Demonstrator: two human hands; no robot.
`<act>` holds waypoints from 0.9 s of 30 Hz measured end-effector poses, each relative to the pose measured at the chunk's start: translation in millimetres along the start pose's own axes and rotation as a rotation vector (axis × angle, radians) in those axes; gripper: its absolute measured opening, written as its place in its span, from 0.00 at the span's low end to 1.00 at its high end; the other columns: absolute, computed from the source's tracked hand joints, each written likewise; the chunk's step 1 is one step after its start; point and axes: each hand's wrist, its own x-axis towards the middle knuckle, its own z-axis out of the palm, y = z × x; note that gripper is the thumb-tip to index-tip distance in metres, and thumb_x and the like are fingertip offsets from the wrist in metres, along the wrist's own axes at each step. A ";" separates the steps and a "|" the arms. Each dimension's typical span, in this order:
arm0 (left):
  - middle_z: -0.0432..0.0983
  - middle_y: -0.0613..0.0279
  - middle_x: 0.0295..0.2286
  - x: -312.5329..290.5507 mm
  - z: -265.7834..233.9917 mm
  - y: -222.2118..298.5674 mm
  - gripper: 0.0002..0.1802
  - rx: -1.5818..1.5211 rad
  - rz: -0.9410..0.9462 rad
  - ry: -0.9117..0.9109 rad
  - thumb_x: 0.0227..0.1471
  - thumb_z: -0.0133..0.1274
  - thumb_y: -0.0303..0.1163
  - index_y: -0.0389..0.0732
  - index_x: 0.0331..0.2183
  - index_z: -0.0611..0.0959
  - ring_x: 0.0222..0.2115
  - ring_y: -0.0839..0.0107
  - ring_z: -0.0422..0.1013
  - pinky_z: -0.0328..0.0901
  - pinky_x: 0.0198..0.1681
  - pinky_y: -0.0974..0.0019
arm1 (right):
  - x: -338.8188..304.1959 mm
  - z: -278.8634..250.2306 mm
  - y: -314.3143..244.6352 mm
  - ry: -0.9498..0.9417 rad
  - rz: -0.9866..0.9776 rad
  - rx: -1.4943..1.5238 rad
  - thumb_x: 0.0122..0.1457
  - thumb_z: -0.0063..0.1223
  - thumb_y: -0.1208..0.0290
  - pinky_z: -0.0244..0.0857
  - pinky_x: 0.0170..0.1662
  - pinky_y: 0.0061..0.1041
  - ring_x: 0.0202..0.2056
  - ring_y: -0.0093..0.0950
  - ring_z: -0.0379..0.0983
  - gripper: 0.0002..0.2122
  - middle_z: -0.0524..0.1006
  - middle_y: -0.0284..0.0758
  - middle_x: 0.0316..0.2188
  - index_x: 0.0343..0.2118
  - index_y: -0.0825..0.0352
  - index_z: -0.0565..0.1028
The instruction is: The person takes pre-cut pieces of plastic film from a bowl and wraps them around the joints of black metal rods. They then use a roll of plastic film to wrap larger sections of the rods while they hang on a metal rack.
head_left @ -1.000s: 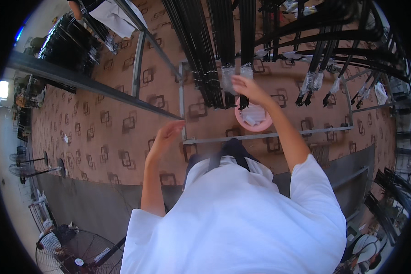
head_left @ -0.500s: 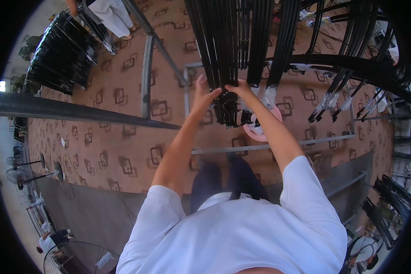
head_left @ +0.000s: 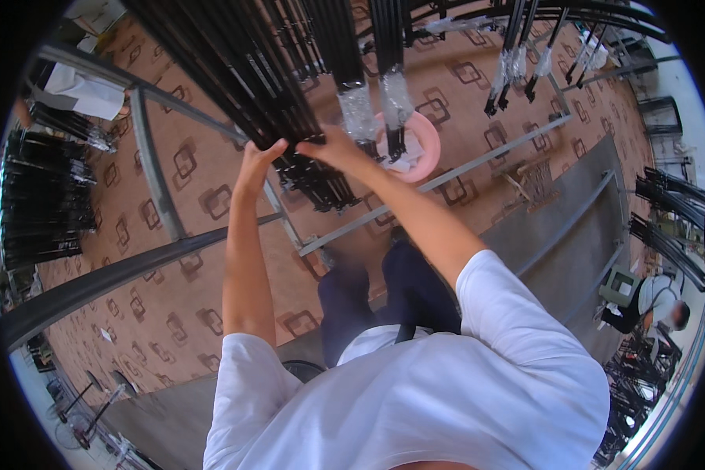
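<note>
A thick bundle of long black metal tubes (head_left: 247, 86) slants from the upper left down to its lower ends near the middle. My left hand (head_left: 256, 162) is closed around the bundle's left side, thumb pointing inward across the front. On the right side my right hand (head_left: 335, 149) grips the same bundle, its thumb almost meeting the left one. The fingers behind the tubes are mostly hidden. Just right of it hang more black tubes with clear plastic wrap (head_left: 355, 110) on their ends. Beneath those lies a pink ring (head_left: 424, 149) with pale scraps inside.
A grey metal frame (head_left: 446, 182) crosses the patterned floor (head_left: 160, 274) before me. A dark rail (head_left: 133, 262) runs at the left. Stacked black tubes (head_left: 43, 196) stand far left, close to a person in pale trousers (head_left: 86, 90). Another person (head_left: 656, 301) is low at the right.
Both hands and the bundle have moved left, and the bundle now leans more to the upper left. The whole view has turned, so the pink ring shows more fully.
</note>
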 end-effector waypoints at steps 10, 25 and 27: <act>0.60 0.55 0.47 -26.5 -44.4 -181.0 0.48 -0.587 0.269 -0.147 0.33 0.54 0.59 0.41 0.51 0.60 0.47 0.60 0.59 0.52 0.51 0.56 | -87.7 -24.0 74.4 -0.241 -0.233 0.121 0.51 0.49 0.61 0.55 0.48 0.26 0.47 0.33 0.63 0.27 0.66 0.44 0.44 0.51 0.69 0.57; 0.45 0.59 0.54 64.9 -9.8 -225.8 0.46 -0.510 0.438 -0.948 0.38 0.55 0.50 0.53 0.54 0.49 0.54 0.60 0.47 0.43 0.54 0.47 | 28.1 -205.1 644.0 0.048 0.367 -0.981 0.48 0.40 0.72 0.51 0.51 0.39 0.51 0.35 0.56 0.19 0.63 0.39 0.48 0.46 0.64 0.64; 0.46 0.58 0.54 60.4 -25.1 -235.2 0.49 -0.453 0.604 -0.750 0.37 0.55 0.53 0.48 0.55 0.49 0.54 0.63 0.48 0.51 0.53 0.49 | 59.9 -195.1 659.0 0.083 0.348 -1.030 0.48 0.35 0.76 0.42 0.55 0.45 0.57 0.33 0.46 0.22 0.56 0.38 0.53 0.50 0.62 0.60</act>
